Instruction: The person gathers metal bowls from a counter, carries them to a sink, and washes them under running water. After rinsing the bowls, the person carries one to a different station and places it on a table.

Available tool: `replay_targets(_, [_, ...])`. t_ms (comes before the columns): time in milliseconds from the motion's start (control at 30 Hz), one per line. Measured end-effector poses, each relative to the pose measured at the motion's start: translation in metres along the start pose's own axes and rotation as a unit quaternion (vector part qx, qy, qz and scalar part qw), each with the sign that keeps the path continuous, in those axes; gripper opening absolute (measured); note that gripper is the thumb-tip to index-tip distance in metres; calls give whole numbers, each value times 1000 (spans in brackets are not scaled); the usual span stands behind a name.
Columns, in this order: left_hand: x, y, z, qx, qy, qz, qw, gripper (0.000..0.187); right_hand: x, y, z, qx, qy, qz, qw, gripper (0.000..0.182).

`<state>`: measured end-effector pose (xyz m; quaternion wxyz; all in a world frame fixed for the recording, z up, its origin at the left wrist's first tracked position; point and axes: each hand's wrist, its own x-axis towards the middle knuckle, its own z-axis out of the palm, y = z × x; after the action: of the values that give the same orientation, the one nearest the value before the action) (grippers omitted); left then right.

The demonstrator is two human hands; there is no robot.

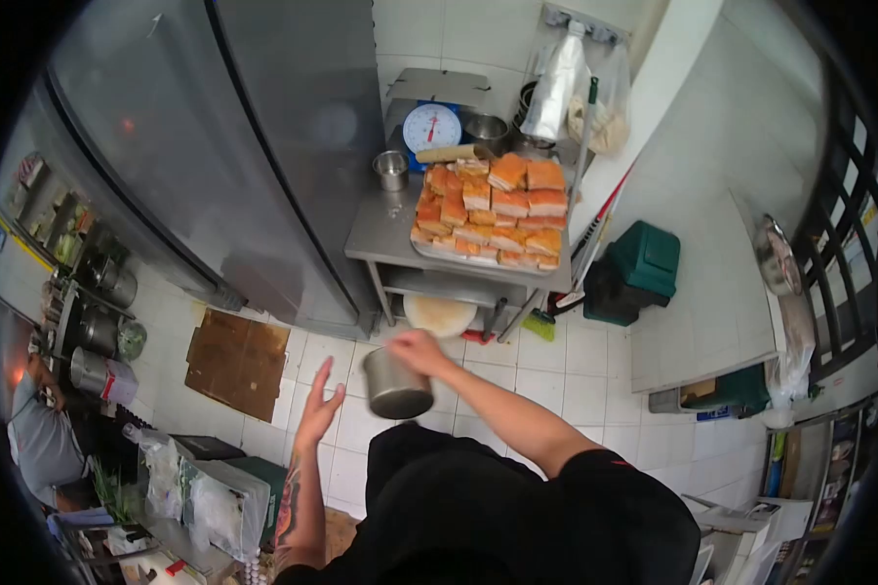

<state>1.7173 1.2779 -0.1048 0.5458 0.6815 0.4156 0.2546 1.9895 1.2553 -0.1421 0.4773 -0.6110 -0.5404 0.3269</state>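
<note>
My right hand (417,351) is closed around the rim or handle side of a cylindrical metal pot (398,390), which hangs tilted in front of my body above the tiled floor. The exact grip is hidden by the fingers. To the left of the pot, my left hand (319,405) is raised with its fingers stretched out and nothing in it. A small gap separates that hand from the pot.
Ahead, a steel table (371,229) bears a tray piled with orange-brown meat slabs (493,210), a dial scale (431,129) and a small metal cup (391,171). A tall steel fridge (205,127) stands left, a green bin (644,258) right. Another person (44,439) is far left.
</note>
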Motion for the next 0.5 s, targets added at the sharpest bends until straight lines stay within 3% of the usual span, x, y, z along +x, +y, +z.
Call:
replay_targets(67, [32,-4,-28,18,42,24,999,63,64,-69,1,-147,-122,-52,980,34])
replay_targets(133, [58,-16,-39,26,59,12,998,61,124,-103,-40,-151,-101,-53,982,31])
replay_targets(167, [69,-23,-49,39,72,2,997,59,147,-116,-78,-86,-48,3,995,20])
replay_targets(200, [78,-56,-53,26,81,8,996,59,173,-109,-121,-14,31,-62,998,12])
replay_targets(233, [82,-70,-52,-2,93,-32,995,53,194,-118,-174,-23,48,-21,998,13])
replay_targets(267, [86,-92,-49,1,93,-63,994,52,220,-105,-228,-88,81,-89,989,16])
replay_targets(300, [86,-111,-46,6,93,-98,991,50,234,-135,-268,-98,77,-39,991,15])
replay_targets(333, [82,-117,-42,38,78,-110,990,49,264,-115,-307,-68,62,-58,994,14])
replay_targets(367, [84,-118,-37,71,63,-120,988,48,290,-110,-340,-124,25,-51,991,13])
replay_targets(400, [85,-100,-34,141,21,-112,983,47,313,-102,-355,-157,71,-37,984,13])
replay_targets(433, [85,-105,-29,170,5,-98,980,44,346,-72,-383,-251,56,-9,966,12])
replay_targets(500, [85,-123,-23,135,-11,-130,982,40,386,-25,-403,-349,100,-11,932,11])
